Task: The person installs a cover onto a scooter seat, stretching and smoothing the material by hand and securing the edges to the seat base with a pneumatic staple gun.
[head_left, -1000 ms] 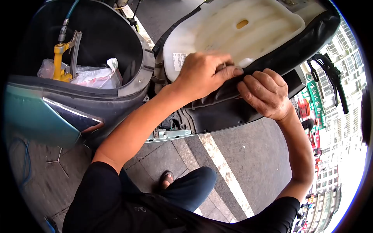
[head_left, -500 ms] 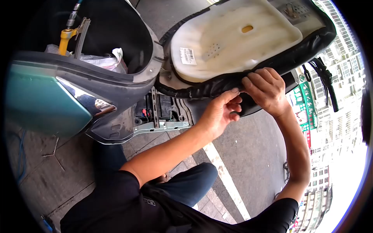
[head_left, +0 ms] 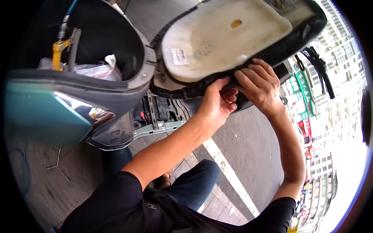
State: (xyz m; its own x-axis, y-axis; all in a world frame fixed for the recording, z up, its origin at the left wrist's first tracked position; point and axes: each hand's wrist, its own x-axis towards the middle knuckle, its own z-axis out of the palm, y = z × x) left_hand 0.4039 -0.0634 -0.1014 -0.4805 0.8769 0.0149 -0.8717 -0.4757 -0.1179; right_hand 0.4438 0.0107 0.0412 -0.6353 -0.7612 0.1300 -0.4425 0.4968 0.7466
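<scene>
A scooter seat [head_left: 217, 42] is tipped up with its pale underside toward me, a white label near its left end. Black seat cover [head_left: 182, 93] material wraps around the rim in gathered folds. My left hand [head_left: 218, 103] pinches the cover's near edge, thumb on top and the other fingers curled beneath. Just to the right, my right hand [head_left: 259, 87] is wrapped over the same edge, its fingers bent onto the black material. The fingertips of that hand are partly hidden in the folds.
In the open storage bin [head_left: 149, 58] at the left sit a yellow air tool [head_left: 58, 54] on a hose and a plastic bag [head_left: 101, 72]. A battery [head_left: 163, 108] shows below the seat. A three-armed wrench [head_left: 59, 167] lies on the paving. Handlebar parts [head_left: 320, 72] are at right.
The scooter and seat have shifted slightly left in view. My left thumb has come down onto the cover's edge, and my right hand stays on it.
</scene>
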